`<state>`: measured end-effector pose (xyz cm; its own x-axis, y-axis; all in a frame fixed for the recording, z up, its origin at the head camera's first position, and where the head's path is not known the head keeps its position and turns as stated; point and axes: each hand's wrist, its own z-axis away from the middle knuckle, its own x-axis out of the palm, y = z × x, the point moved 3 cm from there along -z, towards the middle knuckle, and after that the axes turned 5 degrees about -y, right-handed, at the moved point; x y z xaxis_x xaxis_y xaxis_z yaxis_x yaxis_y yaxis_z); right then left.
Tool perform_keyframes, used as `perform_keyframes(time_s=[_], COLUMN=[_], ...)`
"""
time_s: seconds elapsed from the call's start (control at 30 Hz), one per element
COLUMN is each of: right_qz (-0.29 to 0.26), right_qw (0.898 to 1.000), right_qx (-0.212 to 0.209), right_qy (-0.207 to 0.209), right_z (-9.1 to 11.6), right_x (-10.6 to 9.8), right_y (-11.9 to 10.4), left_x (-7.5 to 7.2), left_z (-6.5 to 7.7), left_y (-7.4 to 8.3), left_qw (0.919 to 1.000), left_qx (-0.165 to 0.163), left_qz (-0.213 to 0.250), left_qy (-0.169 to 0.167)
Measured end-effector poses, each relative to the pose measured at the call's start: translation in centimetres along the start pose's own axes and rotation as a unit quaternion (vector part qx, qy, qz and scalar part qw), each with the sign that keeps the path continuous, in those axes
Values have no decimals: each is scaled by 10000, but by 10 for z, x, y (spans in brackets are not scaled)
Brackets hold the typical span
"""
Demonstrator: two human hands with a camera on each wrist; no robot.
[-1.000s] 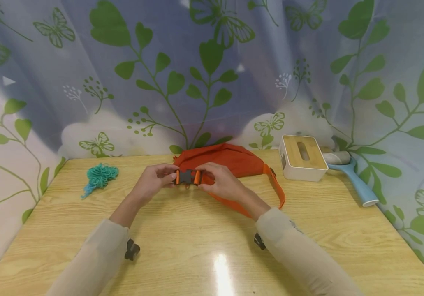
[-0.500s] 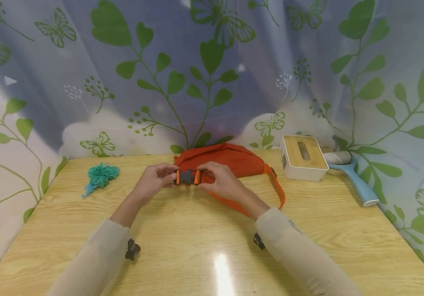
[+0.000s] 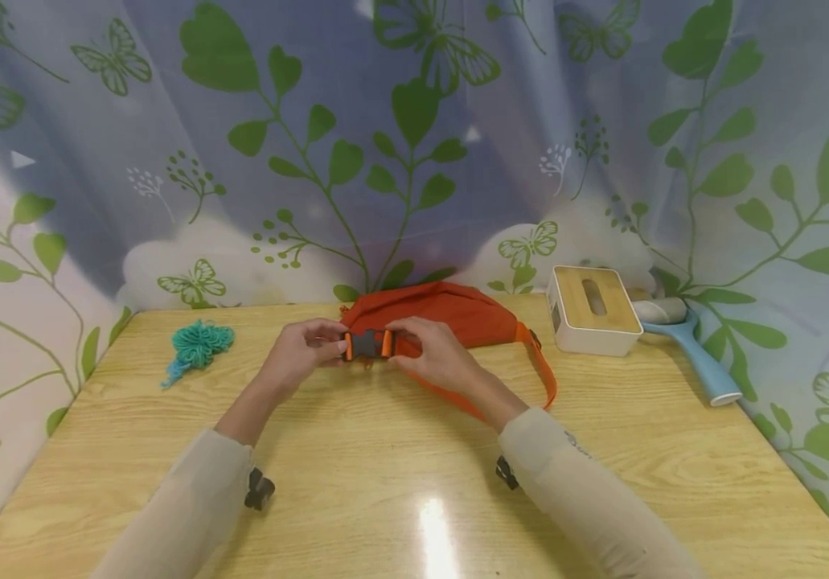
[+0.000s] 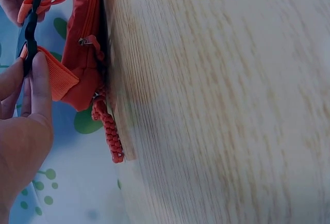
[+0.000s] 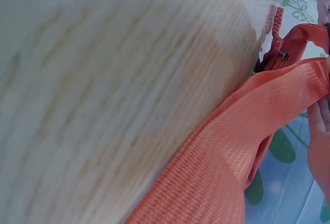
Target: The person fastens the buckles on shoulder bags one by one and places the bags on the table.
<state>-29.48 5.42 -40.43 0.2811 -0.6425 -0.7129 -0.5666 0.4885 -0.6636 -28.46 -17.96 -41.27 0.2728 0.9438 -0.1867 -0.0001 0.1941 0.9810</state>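
Buckle (image 3: 365, 344) Pinched From Both Ends

On my remote feed, a person's left hand (image 3: 305, 351) clamps thumb and fingers on the left end of the dark buckle, while the right hand (image 3: 432, 354) pinches the other end. The buckle spans the gap between them, raised off the table (image 3: 356, 482); I cannot tell whether its halves are fully locked. Orange strap (image 3: 546, 371) loops out past the right hand and curves back to the red bag (image 3: 450, 314), which lies just behind the grip. In my left wrist view, a braided cord (image 4: 111, 133) hangs from the bag's end, near the left hand. Well left of the grip sits teal yarn (image 3: 200, 343). Well to its right, I see a wood-topped box (image 3: 595, 310) with a blue-handled tool (image 3: 703, 358) beside it. Behind everything hangs a leaf-print curtain (image 3: 298, 185).
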Motion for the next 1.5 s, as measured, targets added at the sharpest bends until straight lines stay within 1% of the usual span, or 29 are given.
perform_keyframes(time_s=[0.23,0.43,0.57,0.77,1.07,1.27,1.5], right_qz=[143,106,164,310,381,351,253], right_qw=[9999,9995,9994,9994,9988,9980,9979], right_qx=[-80,-237,-217,-142,-191,-220,-238], right_qy=[16,160,194,61,-224,-471,-555], right_z=[1,1,1,1,2,3,2], right_x=[0,-1,0,1,-1,-1,-2], right_y=[-1,-1,-1,-1,-4,-4,-3], left_x=[0,0,0,0,0,2,3], left_z=[0,0,0,1,1,2,0], left_y=[0,0,0,0,-1,-1,-2], left_qw=[10000,10000,10000,10000,9999,9999,9999], left_qx=[-36,-50,-13,-28,-77,-107,-100], left_qz=[-20,-37,-18,-28,-154,57,106], left_qy=[34,63,43,6,5,11,34])
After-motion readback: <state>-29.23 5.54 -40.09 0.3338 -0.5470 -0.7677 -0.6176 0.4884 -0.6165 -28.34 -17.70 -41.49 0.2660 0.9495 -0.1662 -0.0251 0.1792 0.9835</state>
